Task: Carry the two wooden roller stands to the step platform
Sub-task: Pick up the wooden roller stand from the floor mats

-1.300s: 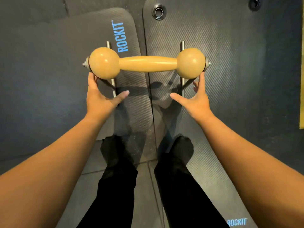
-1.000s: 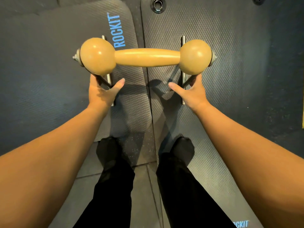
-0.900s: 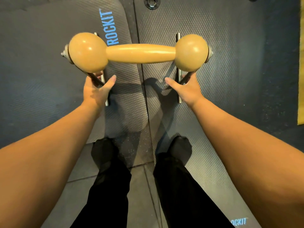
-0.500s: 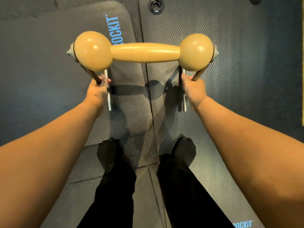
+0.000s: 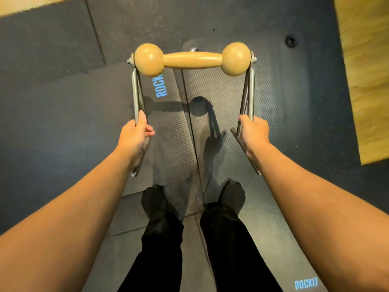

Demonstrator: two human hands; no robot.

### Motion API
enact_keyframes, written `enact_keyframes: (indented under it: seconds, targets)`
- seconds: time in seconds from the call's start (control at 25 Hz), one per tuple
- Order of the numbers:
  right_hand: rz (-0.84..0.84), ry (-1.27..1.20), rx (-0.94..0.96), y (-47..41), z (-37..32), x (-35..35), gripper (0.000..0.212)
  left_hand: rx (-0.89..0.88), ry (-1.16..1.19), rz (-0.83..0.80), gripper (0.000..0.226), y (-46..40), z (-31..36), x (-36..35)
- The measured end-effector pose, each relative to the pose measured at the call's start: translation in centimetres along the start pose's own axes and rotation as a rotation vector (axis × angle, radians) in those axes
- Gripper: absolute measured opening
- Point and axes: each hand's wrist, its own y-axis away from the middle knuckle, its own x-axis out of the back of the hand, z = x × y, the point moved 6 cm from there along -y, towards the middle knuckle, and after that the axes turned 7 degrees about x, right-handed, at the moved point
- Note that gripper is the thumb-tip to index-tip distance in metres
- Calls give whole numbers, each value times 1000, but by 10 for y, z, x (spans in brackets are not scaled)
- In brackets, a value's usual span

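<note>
Wooden roller stand point(image 5: 192, 60) — one, two metal legs, left hand point(image 5: 134, 134) and right hand point(image 5: 253, 131) each gripping one

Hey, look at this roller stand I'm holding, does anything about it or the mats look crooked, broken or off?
Nothing looks damaged. The wooden roller stand hangs level, with the left hand and right hand each gripping a metal side frame. The two dark mats overlap slightly along their middle seam, a minor oddity.
</note>
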Motion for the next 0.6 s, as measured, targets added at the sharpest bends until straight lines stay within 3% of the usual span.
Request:
enact_keyframes:
  seconds: [0.12, 0.44, 0.6]
  targets:
    - [-34, -58, -31, 29, -25, 23, 38, -41, 17, -14, 48, 44, 16, 9]
    - [-125, -226, 4, 121, -156, 106, 35, -188, 85, -50, 46, 174, 122, 51]
    - [-115, -301, 88, 176, -250, 146, 35, -252, 81, 72, 51, 253, 200, 82]
